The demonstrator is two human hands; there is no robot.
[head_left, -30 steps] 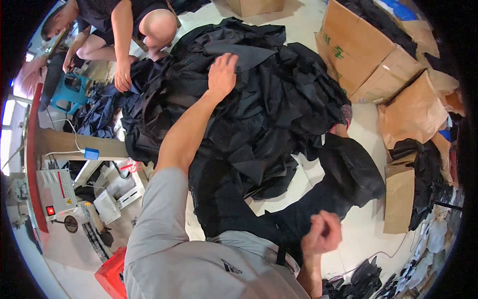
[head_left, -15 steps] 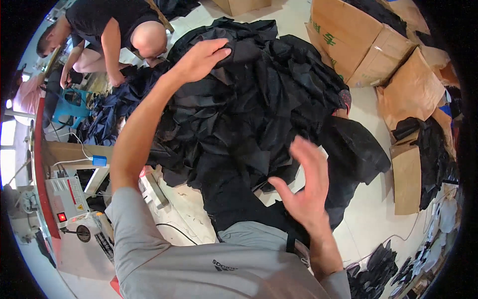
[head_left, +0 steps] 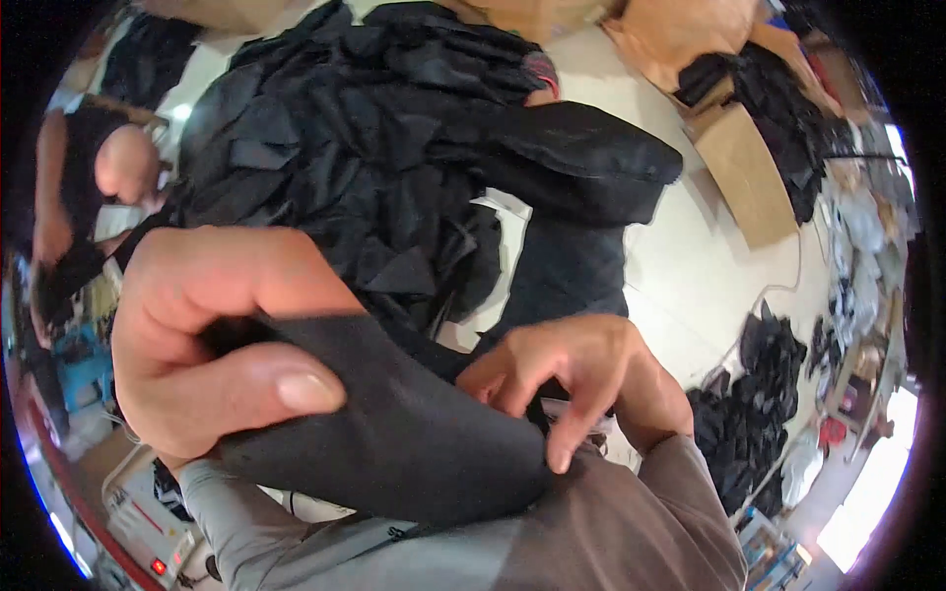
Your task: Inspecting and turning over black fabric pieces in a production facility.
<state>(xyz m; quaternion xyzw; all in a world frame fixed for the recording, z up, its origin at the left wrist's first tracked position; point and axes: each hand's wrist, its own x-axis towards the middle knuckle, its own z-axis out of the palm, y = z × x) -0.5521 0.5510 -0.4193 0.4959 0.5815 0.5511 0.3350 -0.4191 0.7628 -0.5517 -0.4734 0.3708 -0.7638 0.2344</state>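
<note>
Close in front of me, my left hand (head_left: 222, 335) pinches a piece of black cloth (head_left: 394, 424) between thumb and curled fingers. The piece stretches across to the right, bent and hanging in front of my grey shirt. At its right end, my right hand (head_left: 572, 379) is closed on the edge, with thumb and fingers at the cloth. Beyond both hands lies a big heap of black cloth pieces (head_left: 335, 128), some of it crumpled and layered.
A person (head_left: 74, 187) bends at the far left, beside the heap. Cardboard (head_left: 744, 177) and a pile of black cloth (head_left: 778, 98) lie at the far right. More black scraps (head_left: 749, 394) lie on the pale floor (head_left: 670, 305). At lower left stands a machine box with a red switch (head_left: 158, 566).
My left hand has come back from the heap toward me with a piece of black cloth. My right hand has closed on its other end. The view has shifted to the right.
</note>
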